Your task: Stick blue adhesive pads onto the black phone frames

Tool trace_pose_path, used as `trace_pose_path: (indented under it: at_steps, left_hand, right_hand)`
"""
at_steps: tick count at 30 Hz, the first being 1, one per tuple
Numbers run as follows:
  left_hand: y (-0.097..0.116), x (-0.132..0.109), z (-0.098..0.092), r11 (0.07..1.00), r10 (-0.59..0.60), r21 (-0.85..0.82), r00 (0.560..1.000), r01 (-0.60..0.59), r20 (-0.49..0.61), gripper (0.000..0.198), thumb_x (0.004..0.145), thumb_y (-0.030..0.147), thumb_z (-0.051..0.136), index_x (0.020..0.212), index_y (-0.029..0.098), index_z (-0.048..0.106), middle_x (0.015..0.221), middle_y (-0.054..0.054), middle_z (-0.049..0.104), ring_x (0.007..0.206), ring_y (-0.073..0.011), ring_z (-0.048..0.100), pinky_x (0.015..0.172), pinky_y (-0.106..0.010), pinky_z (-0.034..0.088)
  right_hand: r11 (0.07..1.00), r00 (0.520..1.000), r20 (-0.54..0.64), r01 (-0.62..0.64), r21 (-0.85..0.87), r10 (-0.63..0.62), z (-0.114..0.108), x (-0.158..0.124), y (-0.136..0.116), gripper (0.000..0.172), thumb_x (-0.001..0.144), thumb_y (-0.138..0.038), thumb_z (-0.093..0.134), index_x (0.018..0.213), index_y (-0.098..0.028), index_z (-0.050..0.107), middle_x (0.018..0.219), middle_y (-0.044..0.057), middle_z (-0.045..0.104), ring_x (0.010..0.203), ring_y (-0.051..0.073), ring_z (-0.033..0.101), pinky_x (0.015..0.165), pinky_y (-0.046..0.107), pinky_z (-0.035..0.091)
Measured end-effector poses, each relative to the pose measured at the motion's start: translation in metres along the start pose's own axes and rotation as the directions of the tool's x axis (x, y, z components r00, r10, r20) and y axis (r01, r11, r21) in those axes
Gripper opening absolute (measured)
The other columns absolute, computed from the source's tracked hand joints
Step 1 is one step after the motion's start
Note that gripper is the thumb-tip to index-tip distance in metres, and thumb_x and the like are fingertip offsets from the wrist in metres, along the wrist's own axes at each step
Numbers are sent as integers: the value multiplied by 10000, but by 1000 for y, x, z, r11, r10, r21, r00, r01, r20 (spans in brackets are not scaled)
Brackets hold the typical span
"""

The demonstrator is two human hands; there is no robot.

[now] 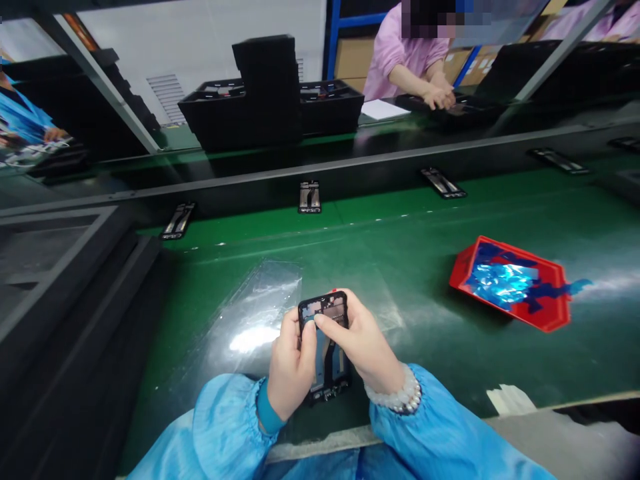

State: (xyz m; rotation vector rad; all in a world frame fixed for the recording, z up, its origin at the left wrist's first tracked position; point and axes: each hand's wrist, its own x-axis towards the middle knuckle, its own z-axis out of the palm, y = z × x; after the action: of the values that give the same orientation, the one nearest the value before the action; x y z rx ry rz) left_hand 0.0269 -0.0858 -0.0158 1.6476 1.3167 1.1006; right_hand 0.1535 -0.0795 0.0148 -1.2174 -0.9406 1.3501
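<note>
Between my two hands is a phone frame (331,363), dark-rimmed, with its inner side facing up and a black flex cable running down it. My left hand (293,367) grips its left edge, thumb on the upper part. From the right, my right hand (367,340) holds the upper right edge, its thumb reaching across to the left thumb. Whether a small part lies under the thumbs is hidden. The frame's lower end is over the green bench top (415,373) near its front edge.
A red bin (550,320) with crumpled blue film stands at right. Black trays (145,267) are stacked at left. A clear plastic sheet (260,300) lies ahead. Several phone frames (310,197) sit along the back strip. Across the divider, a person in pink (395,53) works.
</note>
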Motion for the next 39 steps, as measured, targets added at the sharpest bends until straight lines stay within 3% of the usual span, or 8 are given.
trace_pose_path:
  at_steps: [5, 11, 16, 20, 27, 34, 37, 39]
  left_hand:
    - [1, -2, 1, 996, 28, 86, 999, -25, -36, 216, 915, 227, 388, 1101, 184, 488, 988, -73, 649, 901, -179, 637, 759, -294, 495]
    - [4, -2, -2, 991, 41, 126, 999, -37, -27, 226, 910, 220, 388, 1109, 178, 488, 968, -79, 659, 859, -186, 652, 725, -293, 508]
    - [2, 5, -1, 1000, 10, -9, 999, -10, 43, 264, 908, 242, 410, 1163, 195, 466, 1074, -77, 631, 995, -185, 612, 848, -316, 489]
    - [4, 7, -2, 1000, -22, -9, 999, 23, 50, 265, 911, 249, 407, 1163, 189, 463, 1061, -77, 642, 995, -188, 616, 854, -320, 487]
    - [7, 11, -7, 998, -16, 53, 997, 12, 76, 308, 928, 240, 351, 1190, 177, 499, 1097, -88, 657, 1005, -199, 624, 840, -320, 501]
    - [8, 14, -5, 995, -87, -47, 995, 89, 53, 312, 913, 219, 368, 1171, 160, 533, 1046, -78, 683, 967, -192, 641, 836, -318, 513]
    - [7, 16, -5, 992, -44, -114, 992, 58, 116, 338, 892, 207, 407, 1204, 178, 533, 1113, -68, 664, 1035, -193, 618, 876, -315, 504]
    - [5, 15, -3, 989, -23, -138, 984, 47, 176, 467, 856, 194, 468, 1322, 184, 427, 1192, -76, 626, 1100, -197, 586, 912, -312, 489]
  right_hand:
    - [995, 1000, -23, 8, 100, -6, 7, -6, 3, 199, 732, -285, 635, 850, -198, 500, 776, -18, 605, 744, 137, 576, 711, 278, 471]
    - [998, 990, -132, 57, 30, -52, 12, -9, 10, 157, 768, -274, 578, 881, -203, 495, 799, -6, 608, 757, 149, 582, 706, 292, 479]
    - [996, 998, 57, 45, -74, -41, -4, 1, 8, 243, 759, -252, 571, 968, -208, 454, 914, 18, 609, 871, 165, 587, 797, 338, 476]
    - [958, 991, 92, 114, -265, -92, -10, 4, 12, 304, 759, -239, 566, 1024, -211, 419, 956, 24, 595, 921, 172, 581, 846, 368, 461]
    - [975, 986, -79, 134, -175, -150, 4, 4, 22, 230, 750, -337, 618, 845, -207, 454, 778, -13, 606, 732, 150, 610, 675, 301, 515]
    - [973, 967, -138, 198, -116, -214, 10, -2, 23, 201, 772, -331, 600, 865, -216, 464, 808, -5, 626, 769, 154, 621, 692, 300, 526]
    - [981, 973, -138, 177, -84, -187, 7, 1, 24, 206, 785, -357, 583, 871, -221, 455, 818, -2, 634, 776, 159, 624, 695, 310, 527]
    - [974, 971, -146, 166, -152, -189, 1, 4, 26, 243, 788, -372, 574, 934, -216, 457, 858, 13, 629, 797, 170, 620, 706, 331, 526]
